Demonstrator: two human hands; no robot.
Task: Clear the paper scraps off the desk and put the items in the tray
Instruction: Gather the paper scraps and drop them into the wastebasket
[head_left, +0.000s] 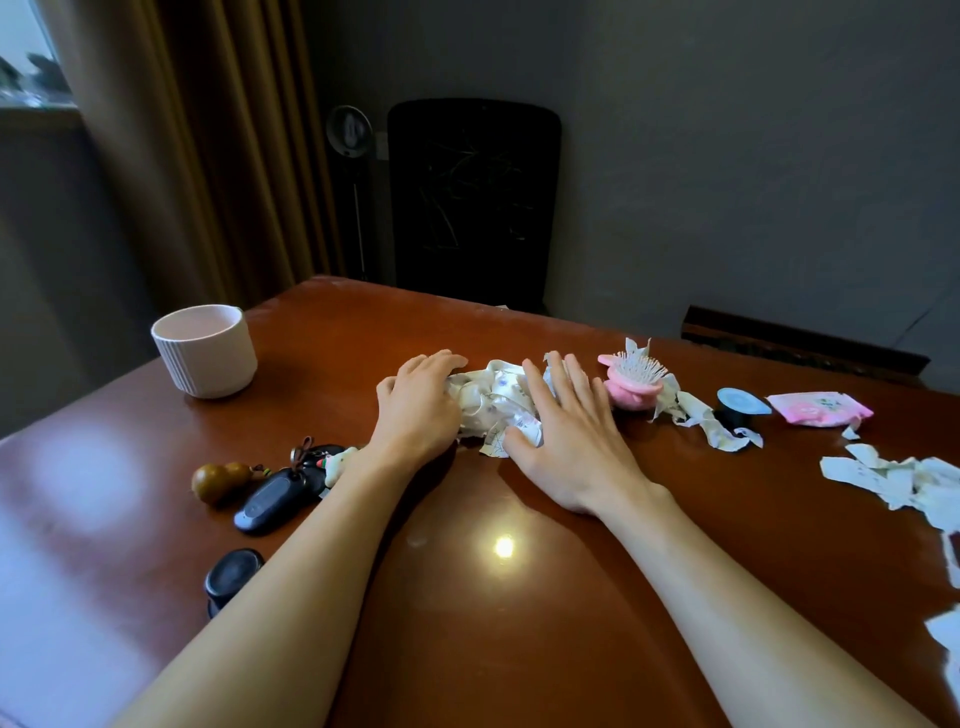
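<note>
Scraps (493, 408): one bunched pile on the desk (467, 597), at 12 o'clock from me, wedged between both hands.
Left hand (421, 400): loosely cupped, fingertips over the pile's 9 o'clock end. It touches the pile, but I don't see it closed round anything.
Right hand (566, 431): flat, fingers straight and slightly spread, lying on the pile's 3 o'clock side. Holds nothing.
Key relation: pile sits at 3 o'clock of the left hand and 10 o'clock of the right. Its long axis reads roughly 9-to-3, so the hands bracket its ends. Both touch it, neither is nearer. I judge the next move is a squeeze inward, then a lift.
Other scraps: I count two more lots. Strips (696, 415) run from the brush (631, 382) to the pod (740, 408), at 3 o'clock of the right hand. A loose spread (893, 480) lies at the desk's 3 o'clock edge. Right hand is nearer both.
Items: one brush, one pod, one pink packet (818, 409), one fob (275, 499), one gourd (218, 480), one dark capped thing (234, 574) at 8 o'clock. Six in all.
Cup (205, 351): one, white, ribbed, at 10 o'clock, well apart from the pile.
Tray: none I can identify in view.
Progress: early, I'd say. No item stowed that I can see, and all three scrap lots are on the desk.
</note>
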